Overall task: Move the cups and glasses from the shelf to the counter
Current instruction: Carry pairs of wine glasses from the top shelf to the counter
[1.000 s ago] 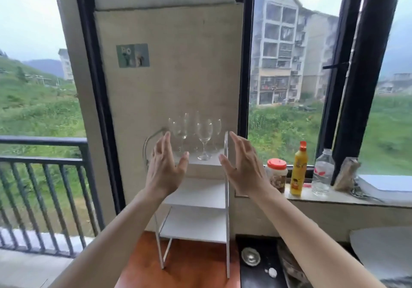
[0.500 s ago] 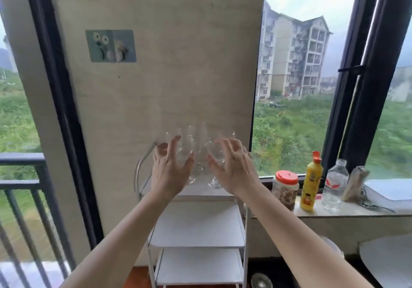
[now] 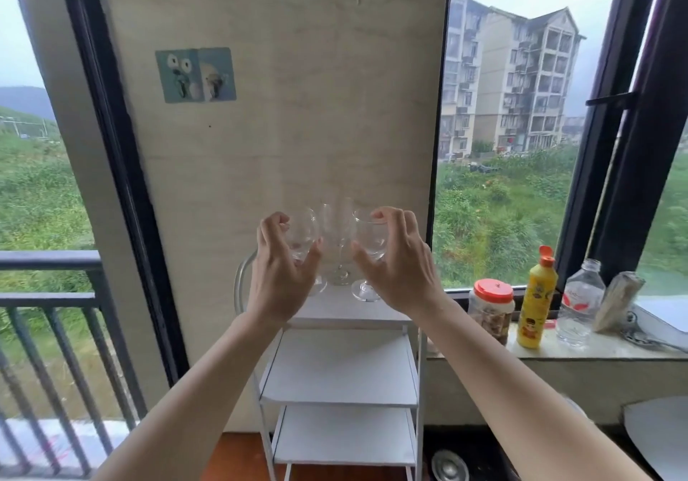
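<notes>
Three clear wine glasses stand close together on the top tier of a narrow white shelf unit against the wall. My left hand curls round the bowl of the left wine glass, thumb on its right side. My right hand wraps the bowl of the right wine glass the same way. Both glasses' feet still rest on the shelf top. Between my hands, a little further back, the middle wine glass stands untouched. The stone counter ledge runs to the right under the window.
On the ledge stand a red-lidded jar, a yellow squeeze bottle, a clear water bottle and a wrapped packet. The shelf's two lower tiers are bare. A black window frame rises at right, a balcony railing at left.
Both hands have moved forward from in front of the shelf and closed their fingers round the two outer glass bowls. The view has tilted up and drawn closer.
</notes>
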A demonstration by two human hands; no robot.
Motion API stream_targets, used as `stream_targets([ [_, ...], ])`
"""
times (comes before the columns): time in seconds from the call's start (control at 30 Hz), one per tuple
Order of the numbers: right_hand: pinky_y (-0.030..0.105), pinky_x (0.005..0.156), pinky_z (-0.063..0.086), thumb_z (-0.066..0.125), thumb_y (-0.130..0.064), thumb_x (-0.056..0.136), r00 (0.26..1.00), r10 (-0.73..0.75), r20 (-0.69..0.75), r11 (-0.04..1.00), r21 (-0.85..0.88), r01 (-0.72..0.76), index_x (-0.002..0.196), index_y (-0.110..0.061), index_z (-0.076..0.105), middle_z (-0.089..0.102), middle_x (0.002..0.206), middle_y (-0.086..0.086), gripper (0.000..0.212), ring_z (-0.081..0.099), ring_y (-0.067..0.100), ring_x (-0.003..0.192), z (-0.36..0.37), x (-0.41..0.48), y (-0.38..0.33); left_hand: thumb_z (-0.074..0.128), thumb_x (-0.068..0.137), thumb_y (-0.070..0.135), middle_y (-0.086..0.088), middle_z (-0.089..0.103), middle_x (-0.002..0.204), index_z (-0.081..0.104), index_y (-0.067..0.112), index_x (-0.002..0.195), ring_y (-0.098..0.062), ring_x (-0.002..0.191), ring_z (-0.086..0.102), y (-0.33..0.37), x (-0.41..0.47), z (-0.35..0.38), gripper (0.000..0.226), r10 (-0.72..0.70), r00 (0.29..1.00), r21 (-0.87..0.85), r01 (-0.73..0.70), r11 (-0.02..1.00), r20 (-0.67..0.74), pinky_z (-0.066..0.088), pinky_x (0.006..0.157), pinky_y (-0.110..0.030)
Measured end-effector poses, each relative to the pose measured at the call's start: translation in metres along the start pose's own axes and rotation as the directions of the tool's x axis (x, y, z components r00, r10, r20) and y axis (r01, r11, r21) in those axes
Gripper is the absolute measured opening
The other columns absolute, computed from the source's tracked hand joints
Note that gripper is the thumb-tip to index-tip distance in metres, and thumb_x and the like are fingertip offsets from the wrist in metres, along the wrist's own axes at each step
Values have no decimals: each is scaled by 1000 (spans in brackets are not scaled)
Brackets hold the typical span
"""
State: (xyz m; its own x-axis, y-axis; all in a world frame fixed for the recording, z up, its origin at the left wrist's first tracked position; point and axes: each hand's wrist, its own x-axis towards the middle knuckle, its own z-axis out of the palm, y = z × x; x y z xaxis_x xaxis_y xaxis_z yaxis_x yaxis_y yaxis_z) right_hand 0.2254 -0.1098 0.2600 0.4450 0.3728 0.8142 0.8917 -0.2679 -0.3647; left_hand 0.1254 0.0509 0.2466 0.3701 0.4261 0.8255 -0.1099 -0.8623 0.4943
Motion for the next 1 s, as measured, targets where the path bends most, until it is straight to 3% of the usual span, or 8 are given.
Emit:
stream_targets([
  [0.13,35,58,52,54,-48,89,988,-102,-118,995,7,103,135,-15,39,53,120,10,58,63,24,75,-24,-3,-17,71,84,37,-3,49,117,36,21,123,-15,83,67,18,-2,-18,55,48,995,-127,-59,990,-85,57,62,-45],
  [0.3,10,52,37,51,-44,93,962,-148,-232,989,-3,151,140,-17,29,48,124,14,59,65,13,74,-54,-20,-17,73,81,33,-3,53,113,41,19,123,-19,75,66,50,-16,-17,54,112,984,-237,-142,961,-137,55,64,-45],
  [0.47,14,60,43,51,-50,94,956,-80,-282,992,-118,48,142,-19,28,45,125,12,62,61,9,77,-107,-65,5,71,84,31,-8,56,113,42,9,126,-21,73,64,92,-42,25,56,206,975,-409,-221,886,-81,54,63,-47],
  [0.57,3,61,36,50,-55,93,950,3,-311,957,-273,-93,141,-19,29,44,124,10,64,54,-5,78,-156,-106,17,72,84,34,-5,57,115,39,19,128,-20,79,66,133,-67,58,57,248,969,-529,-213,822,-3,54,67,-44],
  [0.63,6,58,36,47,-62,92,947,71,-314,916,-356,-186,142,-20,29,44,125,10,68,57,3,79,-194,-135,20,72,84,37,-1,57,115,39,21,128,-19,84,66,164,-88,79,58,260,964,-603,-172,779,61,55,66,-46],
  [0.77,31,65,52,51,-45,89,919,118,-376,802,-510,-311,142,-11,33,47,124,15,66,62,27,91,-282,-195,16,73,83,41,0,56,113,39,23,130,-16,86,65,238,-139,113,61,310,933,-722,-88,687,181,55,66,-47],
  [0.87,31,68,50,50,-42,87,879,138,-456,722,-561,-404,143,-15,31,45,125,11,65,61,26,98,-356,-243,5,74,83,39,1,55,116,40,25,131,-15,91,64,306,-181,128,60,384,899,-784,-79,616,210,53,73,-45],
  [1.0,27,60,46,49,-48,87,835,145,-531,641,-593,-488,144,-21,28,44,126,8,66,59,13,88,-452,-311,-7,73,82,44,4,54,119,37,23,139,-12,90,64,399,-244,134,70,429,866,-839,-19,544,258,55,73,-43],
])
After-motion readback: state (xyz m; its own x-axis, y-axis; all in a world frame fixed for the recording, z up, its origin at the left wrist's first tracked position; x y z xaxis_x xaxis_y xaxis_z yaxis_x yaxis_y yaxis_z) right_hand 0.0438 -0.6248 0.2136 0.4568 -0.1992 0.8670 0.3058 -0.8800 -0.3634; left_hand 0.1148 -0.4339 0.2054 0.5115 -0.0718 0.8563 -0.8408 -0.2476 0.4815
